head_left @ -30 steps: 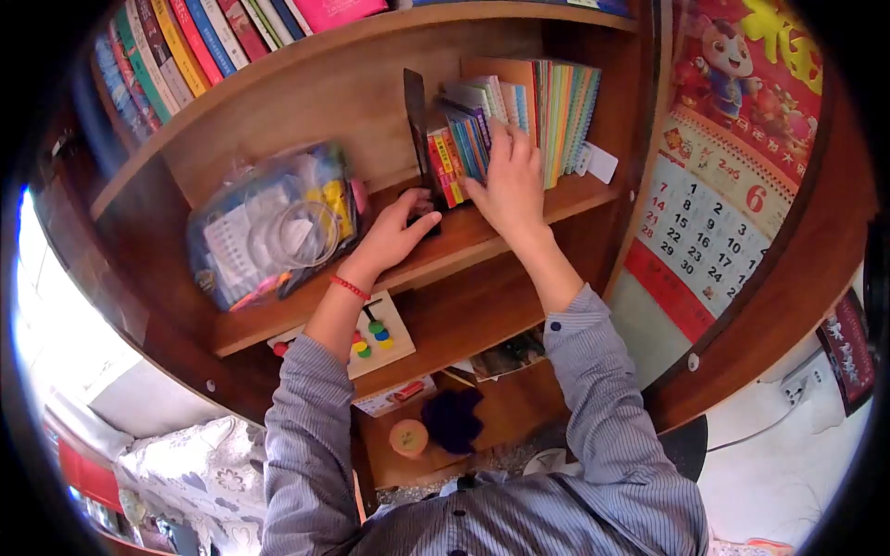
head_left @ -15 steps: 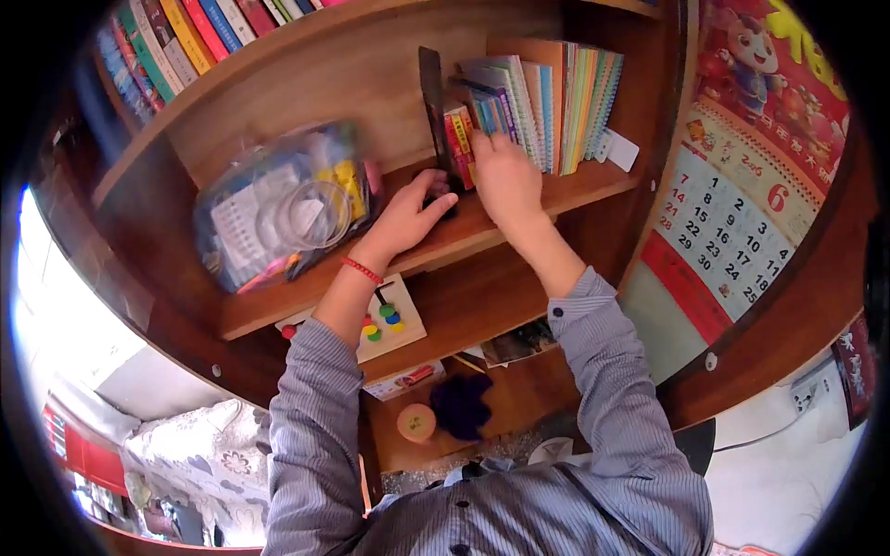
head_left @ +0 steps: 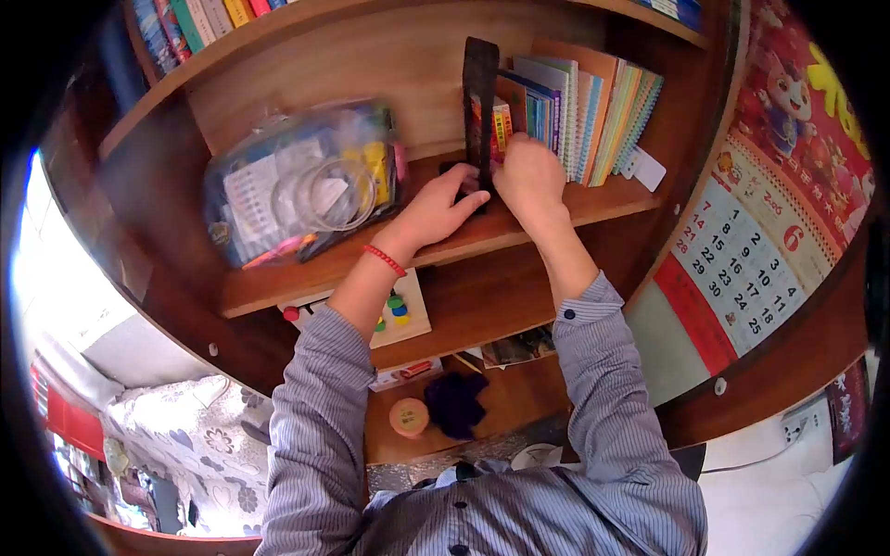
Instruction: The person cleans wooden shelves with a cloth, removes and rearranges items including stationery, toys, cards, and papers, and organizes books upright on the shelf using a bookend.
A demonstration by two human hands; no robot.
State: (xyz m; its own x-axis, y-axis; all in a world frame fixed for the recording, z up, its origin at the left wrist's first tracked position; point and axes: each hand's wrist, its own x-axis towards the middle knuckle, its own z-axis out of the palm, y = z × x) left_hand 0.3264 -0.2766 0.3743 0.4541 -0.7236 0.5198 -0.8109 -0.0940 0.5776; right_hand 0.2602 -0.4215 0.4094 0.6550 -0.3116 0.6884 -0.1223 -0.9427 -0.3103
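A black bookend (head_left: 480, 102) stands upright on the middle shelf, at the left end of a row of books. My left hand (head_left: 436, 211) is at its foot, thumb in front and fingertips partly hidden behind its lower edge, apparently gripping it. Just right of the bookend, my right hand (head_left: 533, 185) has its fingers curled in front of small red and yellow books (head_left: 502, 122); its fingertips are hidden, so what they hold cannot be made out. Spiral-bound notebooks (head_left: 593, 120) lean to the right beyond them.
A clear plastic bag (head_left: 301, 190) of stationery lies left on the same shelf (head_left: 278, 287). Below are a wooden board with coloured pieces (head_left: 413, 320), a round pink container (head_left: 409, 418) and a dark purple cloth (head_left: 456, 405). A wall calendar (head_left: 742, 250) hangs at right.
The view has shifted. The bookend has turned and shows more of its broad face. My right hand has slid lower, from the front of the small books towards the bookend's base.
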